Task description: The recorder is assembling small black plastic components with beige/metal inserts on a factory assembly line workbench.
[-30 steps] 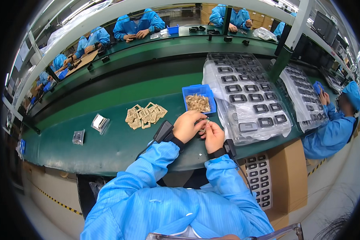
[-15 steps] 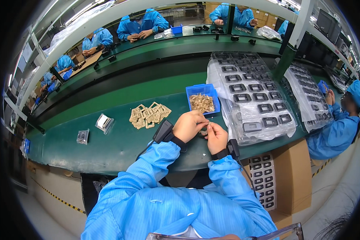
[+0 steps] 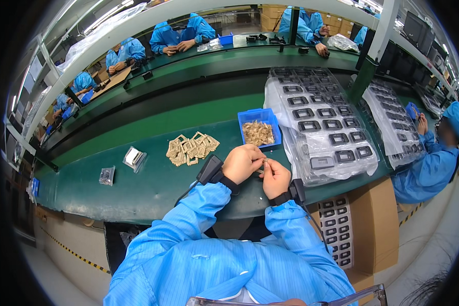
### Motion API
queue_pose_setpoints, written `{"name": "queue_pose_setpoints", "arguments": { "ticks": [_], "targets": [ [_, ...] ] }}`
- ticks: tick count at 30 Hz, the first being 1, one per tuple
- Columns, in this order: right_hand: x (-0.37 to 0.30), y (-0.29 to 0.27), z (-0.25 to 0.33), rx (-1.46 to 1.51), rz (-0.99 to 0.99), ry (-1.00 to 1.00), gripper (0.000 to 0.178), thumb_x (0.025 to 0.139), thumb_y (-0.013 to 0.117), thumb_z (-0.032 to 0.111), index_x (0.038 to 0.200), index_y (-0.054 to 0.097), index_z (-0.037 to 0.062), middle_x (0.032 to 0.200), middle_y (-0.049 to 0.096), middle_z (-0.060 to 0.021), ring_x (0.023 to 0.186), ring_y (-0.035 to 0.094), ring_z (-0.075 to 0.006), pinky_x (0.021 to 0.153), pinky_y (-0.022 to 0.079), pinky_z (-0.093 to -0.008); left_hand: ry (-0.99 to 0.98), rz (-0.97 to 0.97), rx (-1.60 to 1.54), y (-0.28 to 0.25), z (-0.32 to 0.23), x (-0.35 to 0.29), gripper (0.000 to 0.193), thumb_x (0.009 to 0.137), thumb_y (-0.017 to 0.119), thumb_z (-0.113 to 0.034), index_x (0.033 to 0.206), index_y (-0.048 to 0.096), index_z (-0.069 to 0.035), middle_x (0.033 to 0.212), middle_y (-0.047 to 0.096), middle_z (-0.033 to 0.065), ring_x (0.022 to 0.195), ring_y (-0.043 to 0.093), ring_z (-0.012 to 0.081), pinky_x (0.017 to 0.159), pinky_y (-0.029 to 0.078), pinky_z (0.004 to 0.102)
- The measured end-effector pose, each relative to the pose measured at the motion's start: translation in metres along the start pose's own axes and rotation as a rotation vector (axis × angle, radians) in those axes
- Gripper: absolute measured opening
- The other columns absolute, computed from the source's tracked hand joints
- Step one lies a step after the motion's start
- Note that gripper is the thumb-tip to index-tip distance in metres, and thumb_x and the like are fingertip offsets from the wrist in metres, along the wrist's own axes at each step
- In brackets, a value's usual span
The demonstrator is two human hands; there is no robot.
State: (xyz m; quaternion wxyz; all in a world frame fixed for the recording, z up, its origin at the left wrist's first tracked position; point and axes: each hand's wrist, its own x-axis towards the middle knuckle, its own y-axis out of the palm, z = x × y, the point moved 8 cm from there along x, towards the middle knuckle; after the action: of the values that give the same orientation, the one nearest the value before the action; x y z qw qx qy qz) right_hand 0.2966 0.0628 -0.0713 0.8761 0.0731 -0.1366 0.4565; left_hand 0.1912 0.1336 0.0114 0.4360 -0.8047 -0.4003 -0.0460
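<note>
My left hand [image 3: 243,163] and my right hand [image 3: 276,178] meet over the green worktable [image 3: 153,194], fingertips pinched together. Between them is a small pale piece, mostly covered by the fingers; its kind cannot be made out. Just beyond my hands stands a blue bin [image 3: 277,133] holding many small tan pieces [image 3: 258,132]. To the left of my left hand lies a loose pile of beige rectangular frames [image 3: 192,148]. Both wrists wear black straps with small black devices.
Right of the bin, stacked clear trays [image 3: 319,122] hold black rectangular housings. Two small clear bags [image 3: 134,158] [image 3: 106,176] lie on the left. An open cardboard box [image 3: 375,224] stands below the table's right edge. A co-worker [image 3: 433,158] sits at the right; others work across the conveyor.
My hands stay together with only slight finger movement. Across the conveyor, a co-worker has reached toward black parts on the belt, and those parts have shifted along.
</note>
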Motion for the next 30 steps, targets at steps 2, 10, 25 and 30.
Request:
{"name": "queue_pose_setpoints", "arguments": {
  "ticks": [2, 10, 25, 30],
  "targets": [
    [0.0, 0.0, 0.002, -0.007, 0.004, 0.001, 0.018, 0.098, 0.056, 0.004, 0.105, 0.07, -0.0042, 0.092, 0.072, -0.0076, 0.066, 0.064, -0.0086, 0.057, 0.054, -0.0233, 0.018, -0.001, 0.015, -0.001, 0.0, -0.001, 0.012, 0.082, 0.073, -0.007, 0.092, 0.076, -0.002, 0.087, 0.07, 0.0106, 0.079, 0.069, 0.0262, 0.069, 0.055, 0.0334],
    [0.0, 0.0, 0.013, -0.051, -0.017, -0.058, 0.014, 0.096, 0.058, 0.004, 0.101, 0.07, -0.002, 0.079, 0.07, -0.0098, 0.058, 0.065, -0.0124, 0.053, 0.051, -0.0265, -0.028, 0.008, -0.059, -0.002, 0.005, -0.003, 0.014, 0.081, 0.074, -0.006, 0.095, 0.077, -0.004, 0.09, 0.071, 0.0099, 0.081, 0.07, 0.0247, 0.07, 0.056, 0.0314],
    [0.001, -0.001, 0.007, -0.031, -0.011, -0.022, 0.015, 0.096, 0.057, 0.004, 0.102, 0.07, -0.002, 0.085, 0.072, -0.0112, 0.061, 0.066, -0.0133, 0.054, 0.054, -0.0264, -0.01, 0.015, -0.063, 0.001, -0.002, -0.003, 0.012, 0.084, 0.07, -0.006, 0.093, 0.075, 0.0, 0.089, 0.069, 0.0115, 0.08, 0.069, 0.0259, 0.069, 0.055, 0.0328],
    [-0.002, 0.001, 0.004, -0.092, 0.008, -0.064, 0.019, 0.097, 0.056, 0.003, 0.108, 0.07, -0.0038, 0.092, 0.072, -0.0094, 0.066, 0.065, -0.0101, 0.058, 0.055, -0.0244, 0.055, -0.007, -0.027, 0.002, 0.002, -0.003, 0.011, 0.085, 0.07, -0.005, 0.093, 0.074, 0.0, 0.088, 0.069, 0.0116, 0.08, 0.069, 0.026, 0.069, 0.055, 0.0327]
  ]
}}
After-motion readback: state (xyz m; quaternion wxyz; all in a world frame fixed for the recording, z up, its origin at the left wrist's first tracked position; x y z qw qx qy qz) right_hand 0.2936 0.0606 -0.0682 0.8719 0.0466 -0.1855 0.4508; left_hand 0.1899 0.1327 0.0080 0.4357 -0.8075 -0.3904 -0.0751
